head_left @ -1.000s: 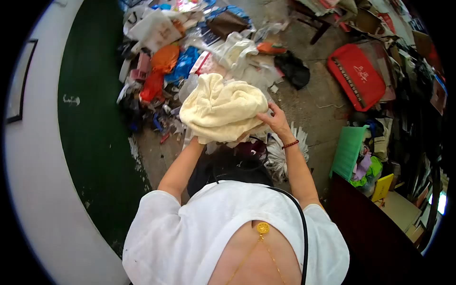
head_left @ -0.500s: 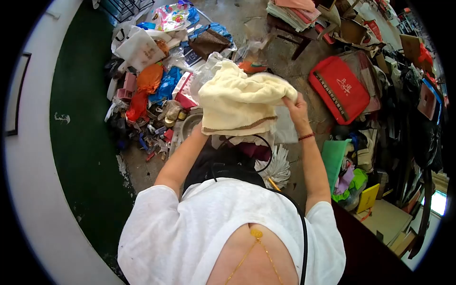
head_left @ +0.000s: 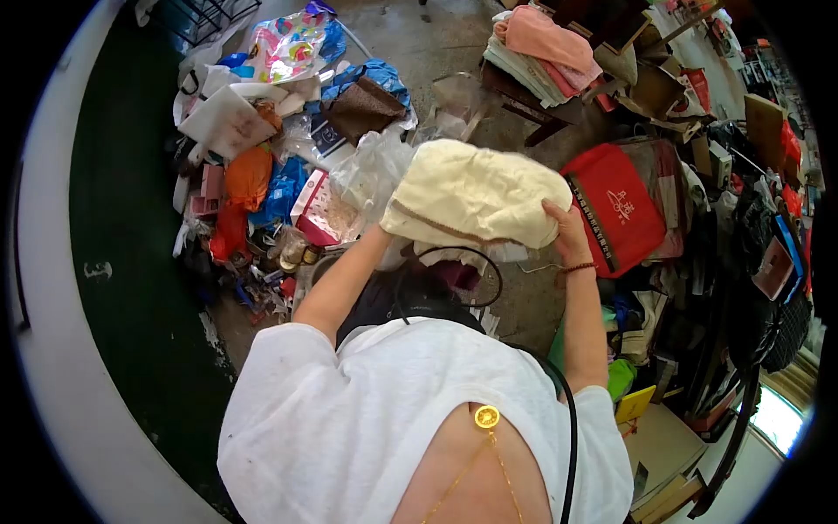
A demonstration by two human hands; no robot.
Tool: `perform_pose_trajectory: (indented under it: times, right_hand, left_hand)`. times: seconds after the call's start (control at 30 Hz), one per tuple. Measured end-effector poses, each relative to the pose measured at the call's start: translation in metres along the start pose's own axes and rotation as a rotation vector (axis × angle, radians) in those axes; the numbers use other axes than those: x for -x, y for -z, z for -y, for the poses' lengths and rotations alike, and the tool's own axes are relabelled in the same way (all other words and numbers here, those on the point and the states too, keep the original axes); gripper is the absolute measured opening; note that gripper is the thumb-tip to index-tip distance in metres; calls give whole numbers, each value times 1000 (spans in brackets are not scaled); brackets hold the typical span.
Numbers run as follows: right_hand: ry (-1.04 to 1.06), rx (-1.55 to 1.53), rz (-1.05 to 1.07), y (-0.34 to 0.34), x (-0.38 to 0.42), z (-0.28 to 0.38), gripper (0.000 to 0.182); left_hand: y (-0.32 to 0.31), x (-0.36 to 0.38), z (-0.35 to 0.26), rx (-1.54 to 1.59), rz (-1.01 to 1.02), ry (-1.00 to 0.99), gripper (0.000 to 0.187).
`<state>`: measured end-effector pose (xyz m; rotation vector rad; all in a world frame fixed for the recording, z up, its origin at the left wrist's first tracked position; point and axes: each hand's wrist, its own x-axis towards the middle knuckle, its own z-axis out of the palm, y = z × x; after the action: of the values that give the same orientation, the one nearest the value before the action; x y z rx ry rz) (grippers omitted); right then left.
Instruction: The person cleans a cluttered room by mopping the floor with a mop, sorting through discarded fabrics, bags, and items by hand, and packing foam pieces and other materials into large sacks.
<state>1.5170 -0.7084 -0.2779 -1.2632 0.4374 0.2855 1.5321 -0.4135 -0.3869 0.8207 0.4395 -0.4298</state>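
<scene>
A cream towel [head_left: 476, 194] with a brown stripe along its near edge is held up in front of me, folded into a long bundle. My right hand [head_left: 569, 229] grips its right end, thumb on top, a dark red bead bracelet at the wrist. At the towel's left end my left wrist [head_left: 381, 239] goes in underneath; the cloth hides that hand and its fingers. Behind the towel lie a clear plastic bag [head_left: 374, 170] and a white and pink box [head_left: 325, 210].
A heap of bags, with an orange bag [head_left: 249, 177] among them, covers the floor at left. Folded towels [head_left: 546, 57] are stacked on a stool at the upper right. A red bag [head_left: 614, 210] lies beyond my right hand, near piled clutter. A black cable [head_left: 501, 279] loops before me.
The towel has shifted right and now looks flatter and smoother on top, where it was bunched up before. My right hand moved right and slightly down with it. The whole view has turned somewhat.
</scene>
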Motion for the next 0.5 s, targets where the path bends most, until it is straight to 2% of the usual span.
perform_pose_trajectory:
  times: [0.03, 0.1, 0.13, 0.23, 0.3, 0.33, 0.37, 0.4, 0.43, 0.5]
  right_hand:
    - [-11, -6, -14, 2, -11, 7, 35]
    - [187, 202, -46, -9, -26, 37, 32]
    - [219, 88, -29, -19, -22, 63, 28]
    - [338, 205, -75, -14, -56, 77, 27]
    - [381, 294, -68, -29, -67, 113, 27]
    - [373, 172, 38, -39, -68, 131, 28]
    - [353, 47, 140, -48, -68, 143, 28]
    - [264, -72, 142, -58, -79, 151, 29]
    - [261, 151, 127, -52, -102, 147, 26]
    - [181, 390, 203, -45, -134, 158, 26]
  left_hand:
    - [-3, -15, -5, 25, -3, 17, 49]
    - [-6, -44, -14, 62, -13, 49, 49]
    - [-6, -54, -17, 82, -19, 63, 49]
    - [2, -88, -17, 138, -54, 150, 50]
    - [-2, -92, -27, -17, -103, 17, 50]
    - [-10, -85, -31, -186, -156, -193, 42]
    - [-31, -68, -52, -229, -244, -184, 31]
    - [-41, -57, -66, -224, -323, -172, 28]
    - [-44, -52, -74, -216, -403, -163, 25]
    - [17, -85, -50, -321, -500, -267, 44]
